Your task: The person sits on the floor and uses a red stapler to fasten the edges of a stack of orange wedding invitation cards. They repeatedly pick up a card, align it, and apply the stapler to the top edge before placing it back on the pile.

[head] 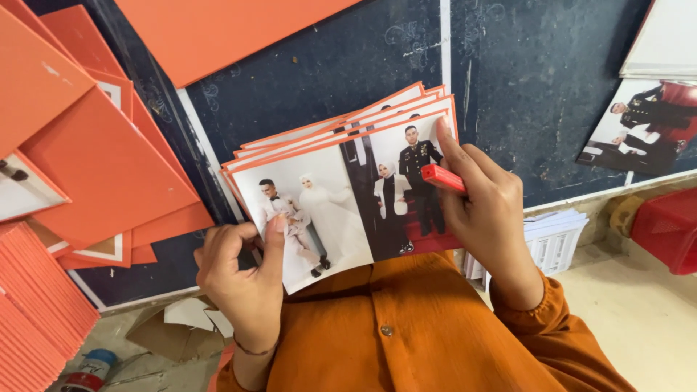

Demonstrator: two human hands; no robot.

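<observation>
While I watch | left hand [243,272] pinches photo stack [341,192] lower corner | right hand [483,210] grips red lighter [443,178] against stack's right edge

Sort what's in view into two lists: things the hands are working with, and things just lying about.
In hand:
- stack of orange-edged photo prints, held by left hand and right hand
- small red tool, in right hand

Lying about:
- orange boards
- loose photo
- red crate
- white paper stack
</observation>
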